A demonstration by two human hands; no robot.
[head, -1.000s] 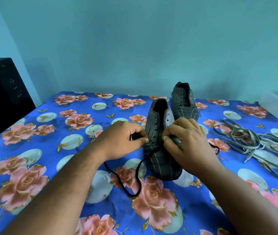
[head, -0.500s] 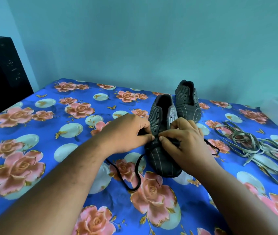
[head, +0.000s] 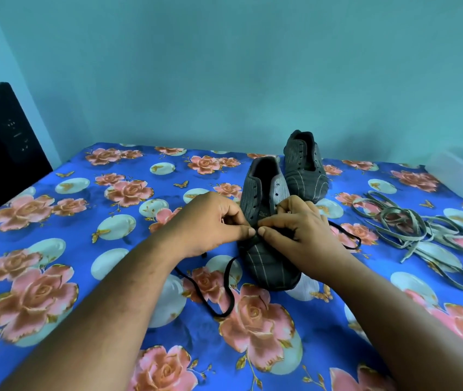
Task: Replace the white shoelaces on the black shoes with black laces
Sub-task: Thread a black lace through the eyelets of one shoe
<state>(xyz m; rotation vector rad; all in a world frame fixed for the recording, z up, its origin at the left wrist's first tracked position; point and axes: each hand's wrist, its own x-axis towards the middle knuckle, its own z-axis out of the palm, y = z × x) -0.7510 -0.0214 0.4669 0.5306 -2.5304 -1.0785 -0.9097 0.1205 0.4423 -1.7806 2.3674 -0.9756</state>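
Head view. Near shoe (head: 264, 221): dark, striped, set at centre frame on a blue floral cloth (head: 55, 277), toe toward the lower edge. Left hand (head: 207, 224): fingers curled, black lace (head: 226, 283) pinched at the lower eyelets. Right hand (head: 303, 235): fingers curled over the shoe's vamp, the same lace pinched, thumb tips nearly touching. Lace slack is seen looped on the cloth at lower centre, with another loop right of the right hand. Second shoe (head: 305, 167): unlaced, just behind the first. White laces (head: 411, 230): heaped at right of frame, well apart.
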